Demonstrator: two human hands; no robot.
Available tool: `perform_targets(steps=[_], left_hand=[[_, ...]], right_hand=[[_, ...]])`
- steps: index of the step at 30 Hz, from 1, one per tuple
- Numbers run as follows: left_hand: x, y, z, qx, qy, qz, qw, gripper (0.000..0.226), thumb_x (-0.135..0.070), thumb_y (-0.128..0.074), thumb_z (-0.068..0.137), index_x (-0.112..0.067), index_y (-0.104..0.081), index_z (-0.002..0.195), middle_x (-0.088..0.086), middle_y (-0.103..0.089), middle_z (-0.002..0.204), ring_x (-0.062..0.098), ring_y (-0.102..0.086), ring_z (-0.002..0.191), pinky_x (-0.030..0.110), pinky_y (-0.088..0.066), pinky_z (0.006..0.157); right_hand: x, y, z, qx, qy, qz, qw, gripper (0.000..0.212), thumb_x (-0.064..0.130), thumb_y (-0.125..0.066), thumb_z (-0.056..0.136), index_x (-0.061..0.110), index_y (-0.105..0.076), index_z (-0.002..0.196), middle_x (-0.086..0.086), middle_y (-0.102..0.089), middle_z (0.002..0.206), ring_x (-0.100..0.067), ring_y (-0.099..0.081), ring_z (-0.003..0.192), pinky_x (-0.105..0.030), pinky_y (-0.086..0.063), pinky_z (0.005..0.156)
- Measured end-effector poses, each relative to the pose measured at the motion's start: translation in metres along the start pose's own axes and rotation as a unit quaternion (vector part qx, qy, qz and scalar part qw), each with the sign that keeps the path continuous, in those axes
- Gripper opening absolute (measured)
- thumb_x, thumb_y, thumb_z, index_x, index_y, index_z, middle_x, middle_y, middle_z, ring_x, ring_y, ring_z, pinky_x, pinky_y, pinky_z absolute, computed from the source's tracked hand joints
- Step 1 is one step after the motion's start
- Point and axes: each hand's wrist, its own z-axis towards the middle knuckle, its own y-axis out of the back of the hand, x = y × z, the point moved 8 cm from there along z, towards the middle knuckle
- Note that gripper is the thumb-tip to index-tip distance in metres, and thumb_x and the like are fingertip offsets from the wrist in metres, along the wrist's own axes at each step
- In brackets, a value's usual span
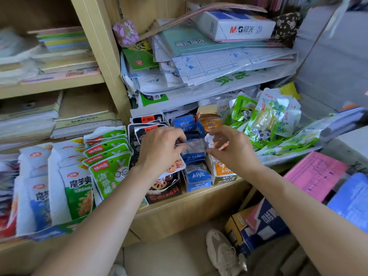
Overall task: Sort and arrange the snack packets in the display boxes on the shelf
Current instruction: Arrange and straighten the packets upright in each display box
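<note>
Stationery piles point(209, 62) overhead, green packets point(264, 120) near blue packet point(194, 146).

Wht box point(239, 26) — "M&G", "70"

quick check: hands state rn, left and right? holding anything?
Left hand: pinching the left end of a blue packet.
Right hand: fingers curled at that packet's right end. It is blurred, so a grip cannot be told.
</note>
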Motion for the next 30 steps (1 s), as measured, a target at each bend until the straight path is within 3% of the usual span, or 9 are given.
perform_targets(steps=[2, 4, 6, 8, 13, 15, 19, 24, 30], left_hand=[[0.006, 0.002, 0.001, -0.026, 0.012, 0.002, 1.000, 0.013, -0.031, -0.083, 0.080, -0.024, -0.073, 0.085, -0.011, -0.072, 0.079, 0.015, -0.067, 0.074, 0.024, -0.039, 0.062], [0.009, 0.003, -0.001, -0.048, 0.024, 0.001, 0.999, 0.013, -0.031, -0.083, 0.080, -0.023, -0.074, 0.084, -0.010, -0.073, 0.077, 0.016, -0.067, 0.071, 0.024, -0.037, 0.060], [0.010, 0.004, -0.002, -0.060, 0.027, 0.001, 0.998, 0.012, -0.031, -0.083, 0.080, -0.024, -0.074, 0.084, -0.010, -0.073, 0.077, 0.015, -0.066, 0.070, 0.023, -0.036, 0.059], [0.010, 0.004, -0.002, -0.061, 0.015, 0.004, 0.998, 0.012, -0.032, -0.082, 0.081, -0.025, -0.074, 0.085, -0.011, -0.073, 0.078, 0.014, -0.067, 0.071, 0.023, -0.037, 0.059], [0.012, 0.003, -0.005, -0.058, -0.015, -0.017, 0.998, 0.009, -0.027, -0.080, 0.083, -0.024, -0.075, 0.089, -0.010, -0.073, 0.079, 0.016, -0.068, 0.071, 0.030, -0.053, 0.059], [0.009, 0.004, -0.008, -0.069, -0.029, -0.026, 0.997, 0.010, -0.026, -0.079, 0.084, -0.022, -0.077, 0.093, -0.008, -0.073, 0.078, 0.017, -0.068, 0.070, 0.033, -0.056, 0.059], [0.003, 0.009, -0.010, -0.093, -0.049, -0.042, 0.994, 0.043, -0.029, -0.074, 0.091, -0.024, -0.065, 0.132, -0.006, -0.076, 0.095, 0.016, -0.071, 0.074, 0.033, -0.059, 0.065], [-0.017, 0.008, -0.009, -0.095, -0.124, -0.015, 0.988, 0.052, -0.029, -0.072, 0.091, -0.021, -0.059, 0.141, -0.003, -0.075, 0.105, 0.018, -0.065, 0.087, 0.029, -0.052, 0.063], [-0.013, -0.007, -0.006, -0.042, -0.086, 0.044, 0.994, 0.076, -0.044, -0.088, 0.069, -0.023, -0.061, 0.137, -0.001, -0.074, 0.093, 0.021, -0.063, 0.083, 0.030, -0.051, 0.063]], right_hand=[[0.001, 0.003, -0.013, 0.009, 0.004, -0.007, 1.000, 0.033, 0.023, -0.087, 0.072, 0.019, -0.067, 0.098, 0.004, -0.063, 0.083, -0.009, -0.060, 0.072, -0.022, -0.050, 0.064], [0.011, -0.017, -0.028, 0.113, 0.061, -0.062, 0.990, 0.035, 0.031, -0.088, 0.070, 0.021, -0.070, 0.098, 0.006, -0.065, 0.090, -0.010, -0.059, 0.083, -0.026, -0.049, 0.075], [0.014, -0.049, -0.043, 0.223, 0.122, -0.161, 0.954, 0.048, 0.036, -0.086, 0.070, 0.019, -0.070, 0.111, 0.004, -0.066, 0.103, -0.015, -0.054, 0.097, -0.032, -0.048, 0.083], [0.012, -0.067, -0.046, 0.259, 0.164, -0.213, 0.928, 0.046, 0.031, -0.085, 0.073, 0.018, -0.071, 0.114, 0.000, -0.066, 0.102, -0.021, -0.055, 0.099, -0.040, -0.053, 0.079], [0.019, -0.034, -0.015, 0.111, 0.211, -0.144, 0.960, 0.007, 0.009, -0.080, 0.077, 0.011, -0.079, 0.083, -0.003, -0.072, 0.075, -0.023, -0.065, 0.069, -0.031, -0.055, 0.064], [0.014, -0.018, -0.005, 0.031, 0.168, -0.134, 0.976, 0.007, 0.011, -0.083, 0.076, 0.012, -0.076, 0.077, 0.000, -0.070, 0.070, -0.018, -0.062, 0.063, -0.036, -0.056, 0.058], [0.007, -0.016, 0.002, -0.051, 0.102, -0.095, 0.989, 0.018, 0.018, -0.087, 0.072, 0.013, -0.070, 0.073, 0.007, -0.063, 0.070, -0.011, -0.057, 0.063, -0.034, -0.053, 0.058], [-0.002, -0.018, 0.009, -0.094, 0.046, -0.041, 0.994, 0.035, 0.023, -0.091, 0.066, 0.011, -0.059, 0.076, 0.005, -0.059, 0.070, -0.008, -0.053, 0.062, -0.019, -0.044, 0.058], [-0.010, -0.017, 0.009, -0.061, -0.019, 0.013, 0.998, 0.029, 0.022, -0.088, 0.071, 0.014, -0.061, 0.068, 0.008, -0.062, 0.062, -0.011, -0.060, 0.060, -0.018, -0.046, 0.055]])
